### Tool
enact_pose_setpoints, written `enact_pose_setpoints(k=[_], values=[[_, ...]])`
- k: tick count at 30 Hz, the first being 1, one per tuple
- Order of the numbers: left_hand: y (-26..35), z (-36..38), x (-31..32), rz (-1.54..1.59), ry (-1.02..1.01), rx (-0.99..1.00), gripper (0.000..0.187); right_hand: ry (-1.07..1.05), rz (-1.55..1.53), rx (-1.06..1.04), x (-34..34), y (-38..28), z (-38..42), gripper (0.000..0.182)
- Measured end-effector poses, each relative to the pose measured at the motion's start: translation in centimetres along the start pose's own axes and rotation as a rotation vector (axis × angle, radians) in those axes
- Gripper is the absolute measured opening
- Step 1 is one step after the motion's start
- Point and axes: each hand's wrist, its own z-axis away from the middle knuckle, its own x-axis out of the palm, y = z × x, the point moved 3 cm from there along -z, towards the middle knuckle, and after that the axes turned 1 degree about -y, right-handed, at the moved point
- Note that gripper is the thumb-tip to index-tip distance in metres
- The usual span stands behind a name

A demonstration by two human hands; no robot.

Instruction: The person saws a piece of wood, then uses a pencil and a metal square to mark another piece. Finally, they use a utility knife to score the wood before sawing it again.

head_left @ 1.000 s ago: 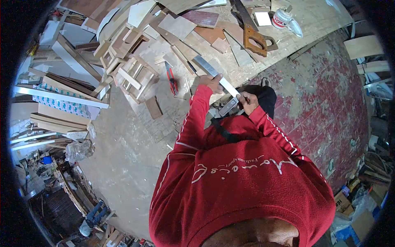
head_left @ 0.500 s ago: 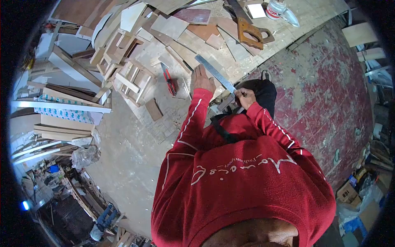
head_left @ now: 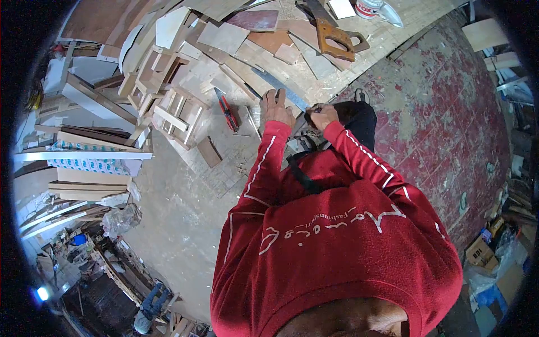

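Note:
My right hand [head_left: 321,116] is closed around the dark handle of a flat, long metal blade that looks like a hand saw [head_left: 287,92]. The blade points away to the upper left, low over the workbench [head_left: 224,168]. Just left of it, my left hand [head_left: 277,108] has bent fingers pressed down on wood at the bench edge. What lies under the palm is mostly hidden. A narrow wood strip [head_left: 238,80] ends beside its fingertips. Further left lie red-handled pliers or cutters [head_left: 227,112] and a small brown wood block [head_left: 209,151].
Small wooden frames [head_left: 179,117] stand at the bench's left. Board offcuts [head_left: 224,37] cover the far side. A wood-handled saw [head_left: 335,44] and a white tub [head_left: 368,8] lie at the upper right. Stacked planks [head_left: 87,156] are on the left. A person [head_left: 150,309] is at lower left.
My right hand has moved up and left with the blade, which slid further away past my left hand. The left hand's fingers look more bent. The view has shifted slightly.

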Motion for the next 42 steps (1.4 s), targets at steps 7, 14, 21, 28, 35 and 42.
enact_pose_setpoints(k=[7, 14, 21, 28, 35, 42], values=[[0.3, 0.0, 0.5, 0.005, 0.059, 0.011, 0.048, 0.025, 0.061, 0.099, 0.8, -0.8, -1.7, 0.041], [0.8, -0.1, 0.5, -0.024, 0.022, -0.024, 0.049, -0.054, -0.064, 0.2, -0.7, -2.8, 0.4, 0.055], [0.9, -0.4, 0.3, -0.035, -0.024, -0.073, 0.056, -0.13, -0.688, 0.322, 0.9, -0.8, 0.5, 0.029], [0.6, -0.1, 0.5, -0.057, 0.052, 0.01, 0.064, -0.062, -0.305, 0.202, 1.0, -1.6, -0.2, 0.036], [0.7, -0.2, 0.3, -0.088, -0.048, -0.008, 0.057, 0.013, -0.309, 0.28, 3.3, 0.6, -2.1, 0.036], [0.9, -0.3, 0.1, -0.123, -0.074, -0.06, 0.055, -0.047, -0.429, 0.329, 1.9, -1.4, -0.6, 0.04]])
